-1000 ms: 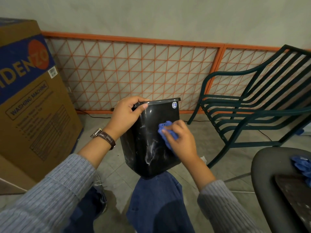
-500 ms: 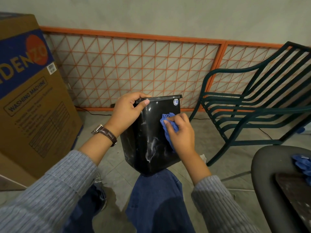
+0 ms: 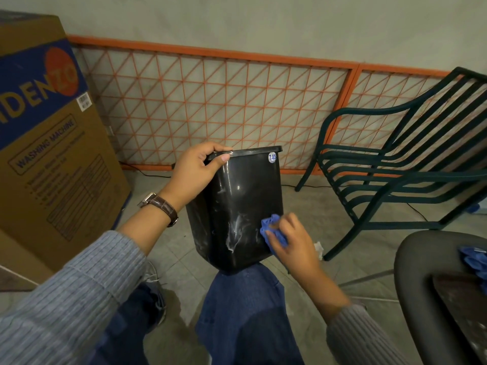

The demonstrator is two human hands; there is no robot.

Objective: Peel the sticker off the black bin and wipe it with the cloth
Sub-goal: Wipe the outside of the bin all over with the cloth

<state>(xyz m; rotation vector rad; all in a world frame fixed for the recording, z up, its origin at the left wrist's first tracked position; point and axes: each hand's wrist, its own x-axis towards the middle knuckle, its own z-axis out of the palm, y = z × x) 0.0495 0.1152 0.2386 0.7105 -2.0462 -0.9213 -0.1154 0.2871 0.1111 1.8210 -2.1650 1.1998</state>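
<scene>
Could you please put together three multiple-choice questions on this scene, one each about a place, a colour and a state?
1. Where on the black bin is the sticker?
A. Near the top right corner of the facing side
B. Low on the facing side
C. On the bin's underside

2. What colour is the cloth in the right hand?
A. White
B. Blue
C. Orange

3. What is the left hand doing?
A. Lying flat on a knee
B. Peeling the sticker
C. Gripping the bin at its top edge

Answers:
1. A, since the round white sticker sits just under the top edge on the right.
2. B, since blue folds show between the fingers against the bin's lower side.
3. C, since its thumb and fingers are curled over the top edge.
</scene>
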